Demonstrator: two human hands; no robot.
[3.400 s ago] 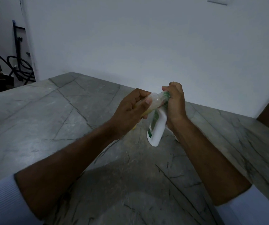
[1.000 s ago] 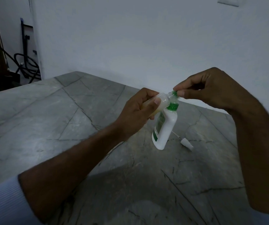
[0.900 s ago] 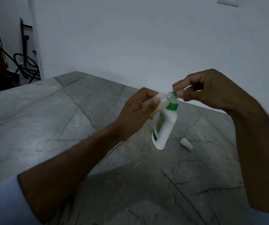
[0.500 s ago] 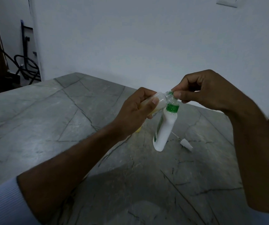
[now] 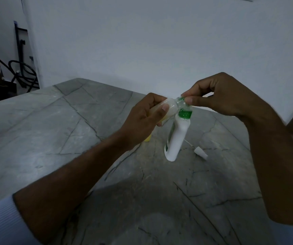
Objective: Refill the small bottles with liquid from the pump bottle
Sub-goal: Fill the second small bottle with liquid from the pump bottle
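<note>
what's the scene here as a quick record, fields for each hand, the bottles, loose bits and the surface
left hand: grips the small clear bottle, tilted on its side
right hand: pinches at the small bottle's neck, above the green collar
white bottle: stands on the table, leaning, no pump on it
loose bits: white cap with a thin tube lying right of the white bottle
surface: grey stone table
contents: cannot tell the level

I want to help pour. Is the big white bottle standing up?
Yes, upright. The white bottle stands on its base on the table, green neck on top.
</note>
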